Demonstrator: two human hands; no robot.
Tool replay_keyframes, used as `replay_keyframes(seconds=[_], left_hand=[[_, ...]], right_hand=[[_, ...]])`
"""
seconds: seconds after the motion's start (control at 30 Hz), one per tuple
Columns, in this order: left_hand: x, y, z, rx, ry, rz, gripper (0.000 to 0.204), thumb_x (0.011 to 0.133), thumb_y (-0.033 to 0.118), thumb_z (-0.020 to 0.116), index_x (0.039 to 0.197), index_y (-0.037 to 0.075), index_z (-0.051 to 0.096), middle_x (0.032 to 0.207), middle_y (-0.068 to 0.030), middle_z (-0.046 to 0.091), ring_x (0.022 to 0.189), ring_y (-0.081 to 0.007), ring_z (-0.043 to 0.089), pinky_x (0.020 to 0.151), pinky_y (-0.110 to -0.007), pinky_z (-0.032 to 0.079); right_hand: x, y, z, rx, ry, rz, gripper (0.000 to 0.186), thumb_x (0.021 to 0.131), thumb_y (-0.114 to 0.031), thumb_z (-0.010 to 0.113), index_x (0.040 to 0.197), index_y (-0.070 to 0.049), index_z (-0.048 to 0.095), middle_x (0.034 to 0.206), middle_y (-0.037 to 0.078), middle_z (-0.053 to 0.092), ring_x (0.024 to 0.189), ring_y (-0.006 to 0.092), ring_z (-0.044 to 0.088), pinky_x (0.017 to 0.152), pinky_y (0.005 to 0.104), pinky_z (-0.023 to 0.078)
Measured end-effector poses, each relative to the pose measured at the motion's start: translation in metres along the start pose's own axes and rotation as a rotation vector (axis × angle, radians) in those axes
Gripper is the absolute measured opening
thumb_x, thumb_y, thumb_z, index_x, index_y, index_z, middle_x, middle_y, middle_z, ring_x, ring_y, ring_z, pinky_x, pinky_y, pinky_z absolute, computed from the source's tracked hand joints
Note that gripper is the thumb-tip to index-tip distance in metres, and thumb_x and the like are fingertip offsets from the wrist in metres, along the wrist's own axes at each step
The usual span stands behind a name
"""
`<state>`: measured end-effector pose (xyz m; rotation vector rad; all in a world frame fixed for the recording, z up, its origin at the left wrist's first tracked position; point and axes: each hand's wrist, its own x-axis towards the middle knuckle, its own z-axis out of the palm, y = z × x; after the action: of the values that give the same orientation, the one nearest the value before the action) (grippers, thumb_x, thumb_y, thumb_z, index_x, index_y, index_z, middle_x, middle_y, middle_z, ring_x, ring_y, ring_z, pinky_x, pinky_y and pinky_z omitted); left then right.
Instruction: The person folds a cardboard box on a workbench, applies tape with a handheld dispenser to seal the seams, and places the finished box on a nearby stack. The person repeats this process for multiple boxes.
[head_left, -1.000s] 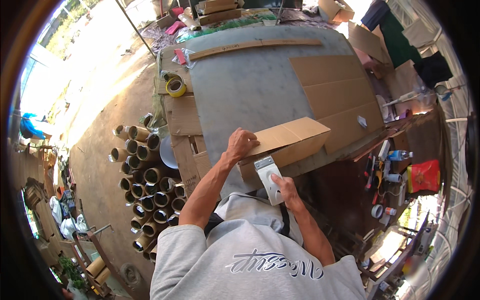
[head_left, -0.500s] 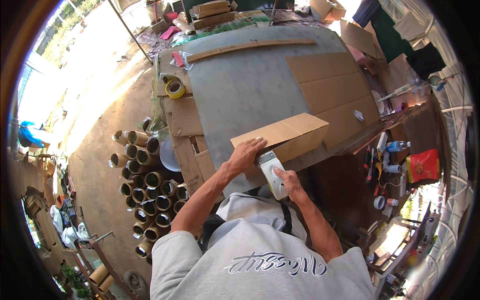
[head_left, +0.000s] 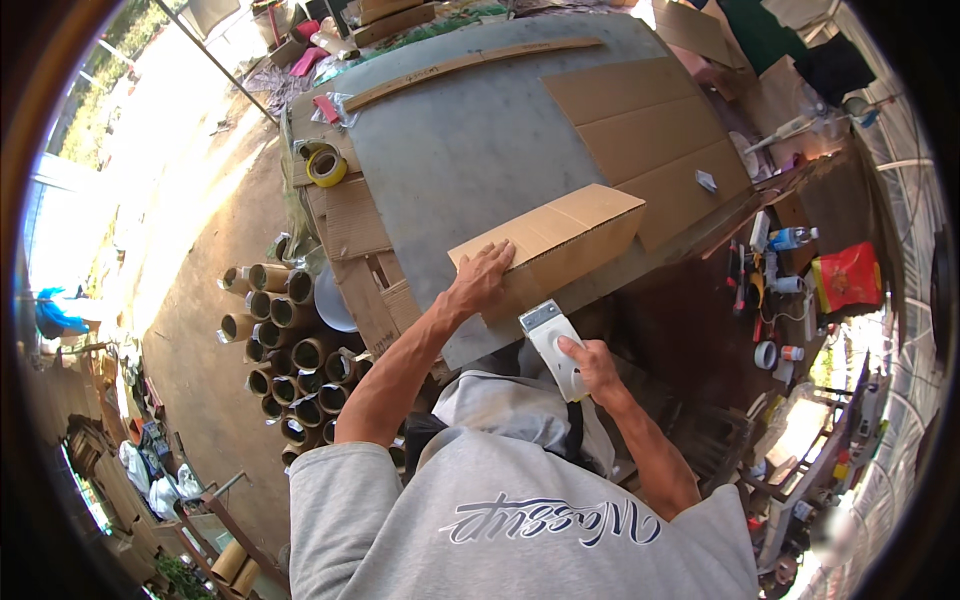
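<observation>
A long, closed cardboard box (head_left: 585, 243) lies near the front edge of the grey-topped table. My left hand (head_left: 482, 278) rests on the box's left end, fingers spread flat over its top and near edge. On the near side of the box, my right hand (head_left: 598, 368) is wrapped around a white tape dispenser (head_left: 558, 350). The metal end of the dispenser points toward the box, with a gap between them. My right palm and part of the grip are hidden.
A flat cardboard sheet (head_left: 640, 145) covers the table's right side. A wooden strip (head_left: 470, 70) lies along the back. Yellow tape rolls (head_left: 326, 167) sit at the left edge. Several cardboard tubes (head_left: 300, 355) stand on the floor to the left. Bottles (head_left: 790, 238) lie at the right.
My right hand has drawn the tape dispenser back from the box toward me. The dark gap under the box top's near edge no longer shows. The view has shifted a little.
</observation>
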<state>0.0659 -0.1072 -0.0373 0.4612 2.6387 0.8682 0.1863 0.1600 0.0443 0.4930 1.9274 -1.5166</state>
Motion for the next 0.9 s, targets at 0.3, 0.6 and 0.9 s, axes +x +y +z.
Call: replay_keyframes(seconds=[0.3, 0.6, 0.9], left_hand=[[0.003, 0.001, -0.005, 0.051, -0.054, 0.007, 0.086, 0.087, 0.031, 0.07, 0.161, 0.001, 0.037, 0.165, -0.0247, 0.039, 0.153, -0.0412, 0.038, 0.121, -0.056, 0.036], [0.008, 0.026, -0.024, 0.081, -0.156, -0.089, 0.088, 0.085, 0.026, 0.074, 0.158, -0.004, 0.035, 0.165, -0.0233, 0.039, 0.153, -0.0388, 0.038, 0.116, -0.057, 0.042], [0.017, 0.044, 0.01, 0.281, 0.273, -0.055, 0.066, 0.079, 0.036, 0.084, 0.12, -0.01, 0.061, 0.123, -0.0259, 0.068, 0.118, -0.0393, 0.066, 0.099, -0.048, 0.052]], right_hand=[[0.069, 0.065, 0.018, -0.194, 0.099, -0.166, 0.073, 0.091, -0.061, 0.064, 0.078, 0.011, 0.068, 0.066, 0.022, 0.065, 0.065, 0.0299, 0.062, 0.07, 0.0454, 0.049], [0.104, 0.073, 0.03, -0.11, 0.122, -0.264, 0.069, 0.09, -0.057, 0.065, 0.08, 0.012, 0.069, 0.068, 0.024, 0.067, 0.07, 0.0259, 0.066, 0.074, 0.0448, 0.052], [0.099, 0.04, 0.02, -0.215, 0.033, -0.028, 0.071, 0.09, -0.057, 0.066, 0.094, 0.013, 0.072, 0.086, 0.032, 0.073, 0.085, 0.0296, 0.074, 0.08, 0.0446, 0.053]])
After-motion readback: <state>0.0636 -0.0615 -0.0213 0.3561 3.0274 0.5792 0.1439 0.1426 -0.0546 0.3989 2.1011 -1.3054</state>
